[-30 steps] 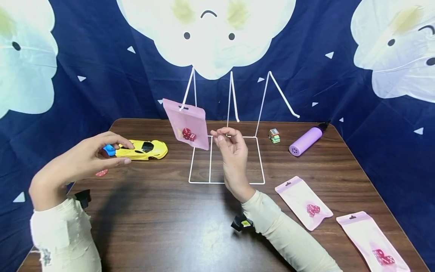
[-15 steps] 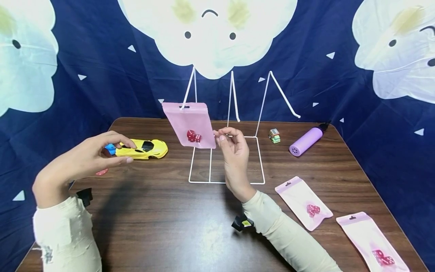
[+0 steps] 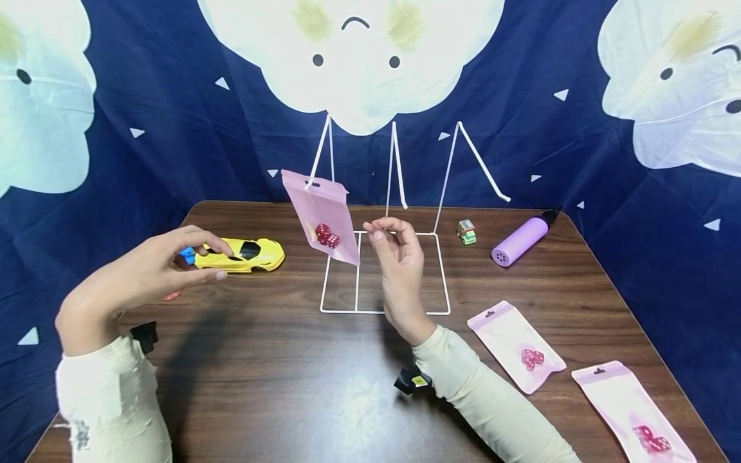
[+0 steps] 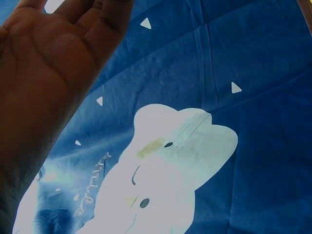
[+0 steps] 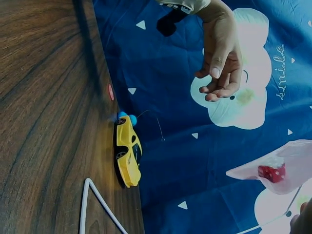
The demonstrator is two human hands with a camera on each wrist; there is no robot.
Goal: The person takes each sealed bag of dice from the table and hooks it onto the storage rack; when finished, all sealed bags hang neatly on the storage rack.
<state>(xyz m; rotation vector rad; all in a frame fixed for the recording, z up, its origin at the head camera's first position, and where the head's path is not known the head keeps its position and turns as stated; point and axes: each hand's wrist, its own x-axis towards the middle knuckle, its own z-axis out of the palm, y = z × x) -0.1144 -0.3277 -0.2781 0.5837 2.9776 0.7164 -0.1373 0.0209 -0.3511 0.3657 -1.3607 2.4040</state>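
A pink zip bag [image 3: 324, 215] with red dice in it hangs by its slot from the left arm of a white wire rack [image 3: 384, 312]. It hangs turned at an angle. Just right of the bag, my right hand [image 3: 402, 280] is raised with loosely bent fingers and nothing in them; a small gap shows between fingertips and bag. My left hand [image 3: 136, 267] hovers at the left, thumb and fingers apart, holding nothing. Behind its fingers, a yellow toy car [image 3: 249, 254] stands on the table. The right wrist view also shows the bag [image 5: 275, 170] at its right edge.
Two more pink bags of dice, one nearer the middle [image 3: 515, 347] and one at the front corner [image 3: 633, 411], lie at the right. A purple cylinder [image 3: 521, 241] and a tiny toy vehicle [image 3: 466, 232] stand at the back right. Something blue [image 3: 188, 255] sits behind the car.
The hanging bag swung round to face front, its edge near my right fingertips, then turned back to an angle. My left hand shifted slightly right; my right hand barely moved.
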